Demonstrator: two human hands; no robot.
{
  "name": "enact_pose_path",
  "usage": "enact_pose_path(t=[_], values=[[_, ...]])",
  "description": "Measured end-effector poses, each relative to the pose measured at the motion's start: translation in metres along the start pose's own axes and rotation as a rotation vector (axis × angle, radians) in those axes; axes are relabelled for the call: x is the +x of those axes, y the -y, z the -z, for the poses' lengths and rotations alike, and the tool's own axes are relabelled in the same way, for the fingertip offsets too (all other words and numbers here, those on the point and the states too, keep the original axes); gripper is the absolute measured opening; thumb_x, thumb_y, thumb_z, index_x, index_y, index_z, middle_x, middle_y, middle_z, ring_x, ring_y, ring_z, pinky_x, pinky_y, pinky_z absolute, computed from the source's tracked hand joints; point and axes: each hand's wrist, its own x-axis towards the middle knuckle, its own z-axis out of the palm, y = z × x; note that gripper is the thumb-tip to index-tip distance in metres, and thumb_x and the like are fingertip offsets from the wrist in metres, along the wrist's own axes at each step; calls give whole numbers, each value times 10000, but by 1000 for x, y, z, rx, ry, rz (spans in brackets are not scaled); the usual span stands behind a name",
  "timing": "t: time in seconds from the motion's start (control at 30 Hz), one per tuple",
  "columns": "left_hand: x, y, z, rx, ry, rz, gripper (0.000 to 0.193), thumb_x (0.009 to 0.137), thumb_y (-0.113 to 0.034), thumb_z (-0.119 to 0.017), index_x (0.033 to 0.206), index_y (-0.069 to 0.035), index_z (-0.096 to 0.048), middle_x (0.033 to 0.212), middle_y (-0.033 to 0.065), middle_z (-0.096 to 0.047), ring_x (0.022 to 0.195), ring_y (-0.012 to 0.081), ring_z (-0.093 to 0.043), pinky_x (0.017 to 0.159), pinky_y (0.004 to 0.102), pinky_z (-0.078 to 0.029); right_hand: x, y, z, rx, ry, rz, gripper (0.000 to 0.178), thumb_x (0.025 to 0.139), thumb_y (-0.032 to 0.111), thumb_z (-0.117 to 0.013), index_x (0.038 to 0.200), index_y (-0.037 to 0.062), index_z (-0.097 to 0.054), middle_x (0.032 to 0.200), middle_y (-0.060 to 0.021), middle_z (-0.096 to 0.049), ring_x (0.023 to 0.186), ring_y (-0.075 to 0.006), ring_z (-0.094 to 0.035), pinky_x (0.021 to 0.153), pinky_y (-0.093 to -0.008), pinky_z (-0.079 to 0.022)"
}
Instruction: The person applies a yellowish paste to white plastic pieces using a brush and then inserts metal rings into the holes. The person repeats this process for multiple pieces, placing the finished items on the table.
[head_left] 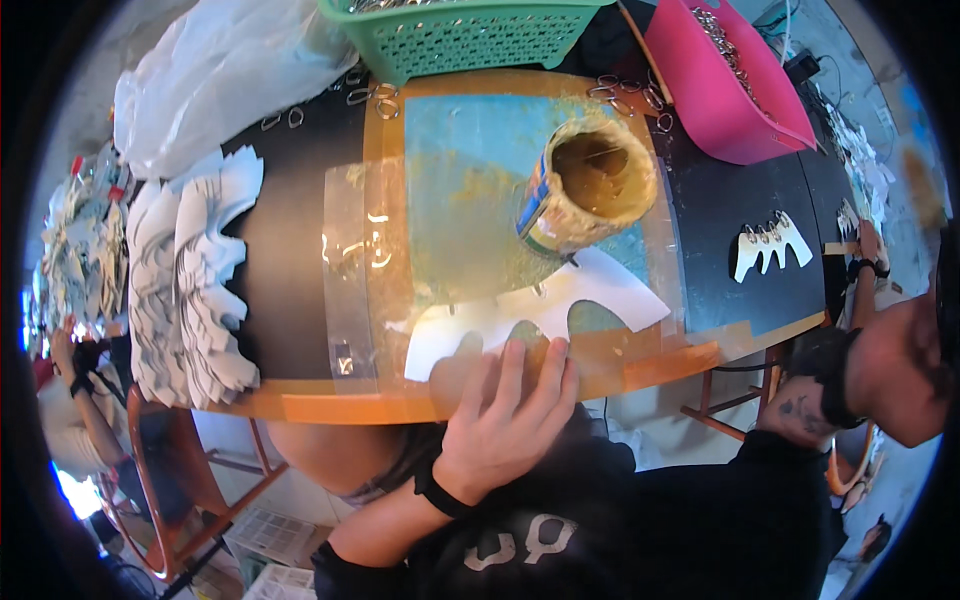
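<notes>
My left hand (512,420) lies with fingers stretched out and spread at the table's near edge. Its fingertips touch the lower edge of a white cut-out piece (480,330) with scalloped notches and small slits. Behind that piece stands an open tin (545,225), its rim caked with yellowish glue. My right hand (900,375) is raised at the far right, beyond a black wristband, and looks curled. Its fingers are partly cut off by the picture's rim. Above it shows a blurred brownish tip (920,185); whether the hand holds it is unclear.
Stacked white cut-outs (205,290) lie at left beside a plastic bag (220,80). A green basket (470,40) and a pink bin (735,100) of metal rings stand at the back. A finished-looking piece with rings (775,245) lies right. Other people sit on both sides.
</notes>
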Motion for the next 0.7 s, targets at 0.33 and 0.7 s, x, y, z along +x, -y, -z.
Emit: enact_pose_path(t=[0.33, 0.7], values=[[18, -15, 18, -47, 3, 96, 471, 852, -361, -749, 1245, -109, -686, 1380, 96, -648, 1267, 276, -595, 1109, 485, -416, -95, -9, -101, 30, 427, -568, 88, 930, 56, -692, 942, -18, -644, 821, -79, -614, 627, -133, -563, 573, -283, -423], [33, -15, 20, -84, -17, 60, 430, 842, -314, -749, 1149, -18, -692, 1227, 181, -690, 1101, 315, -670, 1030, 463, -496, -82, -18, -110, -42, 658, -327, 75, 902, 29, -729, 909, 8, -658, 795, -88, -669, 603, -155, -585, 603, -302, -476]])
